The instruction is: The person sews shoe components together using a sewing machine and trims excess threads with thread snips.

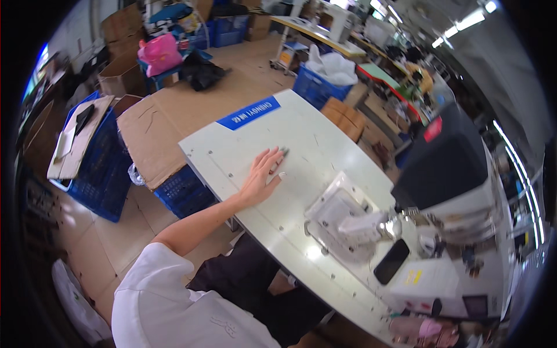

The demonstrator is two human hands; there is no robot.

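Note:
My left hand (260,181) rests on the pale worktop (232,156) of a sewing table, its arm reaching in from a white short sleeve. The fingers bend around a small dark-tipped thing (285,151), mostly covered by the hand, so its kind does not show. To the right of the hand, a white sewing machine (362,227) stands on its square base plate. A black phone (392,261) lies beside the machine. My right hand does not show.
A dark machine head cover (444,156) rises at the right, above a white box (426,284). Cardboard (168,127) lies over a blue crate (185,191) past the table's left edge. Another blue crate (322,84) holds white bags. A pink bag (159,54) sits farther back.

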